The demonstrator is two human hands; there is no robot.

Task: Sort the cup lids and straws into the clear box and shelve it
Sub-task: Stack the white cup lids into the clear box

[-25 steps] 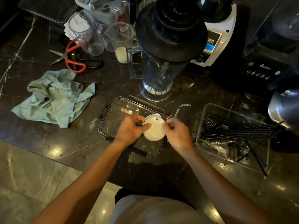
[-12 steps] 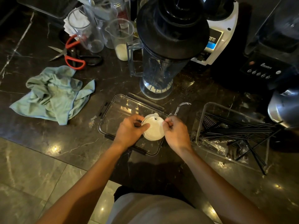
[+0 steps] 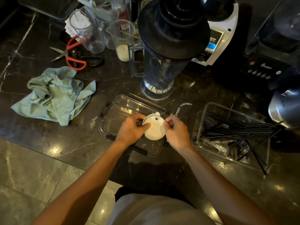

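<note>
Left hand (image 3: 132, 128) and right hand (image 3: 176, 132) pinch a white cup lid (image 3: 154, 128) from opposite sides; the clear box (image 3: 204, 127) of straws (image 3: 235, 129) lies right, nearer the right hand.

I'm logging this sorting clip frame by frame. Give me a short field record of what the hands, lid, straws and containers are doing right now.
left hand: grips the white cup lid's left edge
right hand: pinches the lid's right edge
white cup lid: held over the clear box lid
clear box lid: flat on the counter, latches out
black straws: lying in the clear box, some ends over its rim
clear box: open, right of the hands
green cloth: crumpled, at left
</note>
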